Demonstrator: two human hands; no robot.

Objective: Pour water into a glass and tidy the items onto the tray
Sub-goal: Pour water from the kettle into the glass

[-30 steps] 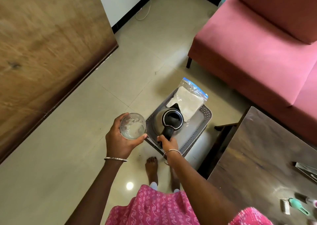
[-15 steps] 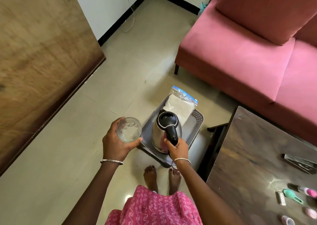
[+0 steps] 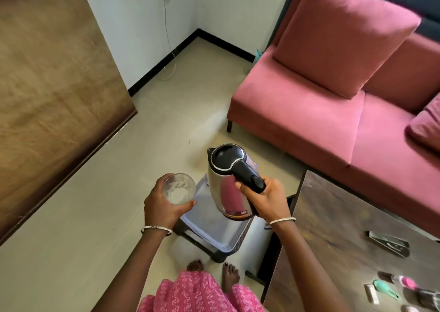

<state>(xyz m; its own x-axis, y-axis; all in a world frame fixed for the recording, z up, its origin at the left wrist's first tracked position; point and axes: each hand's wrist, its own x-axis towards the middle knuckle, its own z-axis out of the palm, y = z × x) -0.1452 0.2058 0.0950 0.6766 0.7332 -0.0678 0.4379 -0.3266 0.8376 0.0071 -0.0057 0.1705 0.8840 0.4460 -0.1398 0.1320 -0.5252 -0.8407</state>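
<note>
My left hand (image 3: 162, 207) grips a clear drinking glass (image 3: 179, 189) from its left side, mouth up, at about waist height. My right hand (image 3: 264, 199) holds the black handle of a steel electric kettle (image 3: 228, 183) with a black lid. The kettle hangs in the air just right of the glass, nearly upright, its spout pointing away and left. Below both sits a grey tray (image 3: 214, 226) on a low dark stool; the kettle hides its far part and the plastic bag that lay there.
A dark wooden table (image 3: 345, 235) stands at the right with small items on it, including a teal and a pink one. A pink sofa (image 3: 333, 111) fills the upper right. A wooden panel (image 3: 47, 92) lines the left. My bare feet stand on the tiled floor below the stool.
My right hand has lifted the kettle off the tray to glass height. The camera has tilted up, showing more wall and sofa. The glass stays in my left hand.
</note>
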